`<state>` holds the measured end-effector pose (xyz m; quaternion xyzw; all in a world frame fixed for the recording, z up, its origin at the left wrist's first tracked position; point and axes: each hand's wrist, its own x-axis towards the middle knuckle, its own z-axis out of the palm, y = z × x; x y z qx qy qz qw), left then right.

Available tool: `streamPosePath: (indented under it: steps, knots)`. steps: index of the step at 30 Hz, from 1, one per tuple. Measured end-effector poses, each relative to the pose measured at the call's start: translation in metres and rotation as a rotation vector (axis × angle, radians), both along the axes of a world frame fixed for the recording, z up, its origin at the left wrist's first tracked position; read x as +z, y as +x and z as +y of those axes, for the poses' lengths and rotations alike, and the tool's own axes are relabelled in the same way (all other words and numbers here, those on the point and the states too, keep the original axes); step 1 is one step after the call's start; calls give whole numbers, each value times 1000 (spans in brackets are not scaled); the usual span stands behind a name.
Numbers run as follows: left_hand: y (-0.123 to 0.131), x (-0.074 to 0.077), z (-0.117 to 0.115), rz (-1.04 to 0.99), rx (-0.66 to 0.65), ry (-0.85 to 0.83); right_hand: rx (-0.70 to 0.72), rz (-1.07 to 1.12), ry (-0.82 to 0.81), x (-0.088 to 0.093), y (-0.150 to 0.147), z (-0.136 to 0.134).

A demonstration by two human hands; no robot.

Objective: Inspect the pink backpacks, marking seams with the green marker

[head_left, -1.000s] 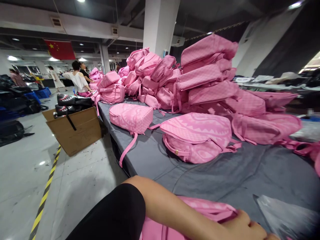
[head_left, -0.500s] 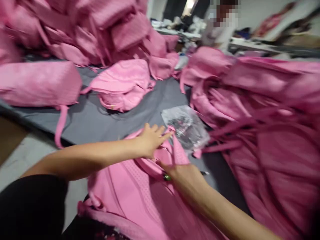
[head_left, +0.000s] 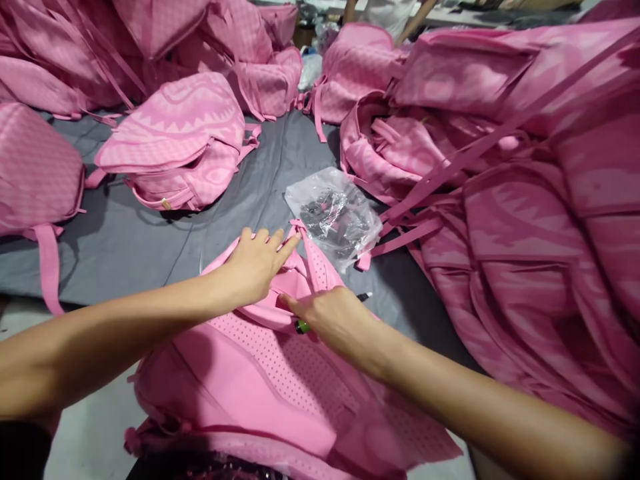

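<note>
Pink backpack — back panel up, across counter's near edge | left hand: loosely spread on top, no grip apparent, likely steadying | right hand: half-closed, pen across palm — likely to keep it close | plastic bag: just beyond

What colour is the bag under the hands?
The bag is pink with small dots in places; the head view shows it best.

Grey fabric-covered table, pale smooth floor below

This looks like a bag workshop: many matching pink backpacks crowd a grey-covered table.
</note>
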<state>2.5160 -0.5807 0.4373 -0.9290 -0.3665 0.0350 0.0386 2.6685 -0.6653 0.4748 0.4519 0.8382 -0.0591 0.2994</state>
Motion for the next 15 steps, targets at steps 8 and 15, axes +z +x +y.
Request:
streamPosePath:
  steps: [8, 15]
  knots:
    - [5, 7, -2, 32, -7, -6, 281, -44, 33, -3, -1, 26]
    - [-11, 32, 8, 218, 35, -185, 130, -72, 30, 3, -14, 21]
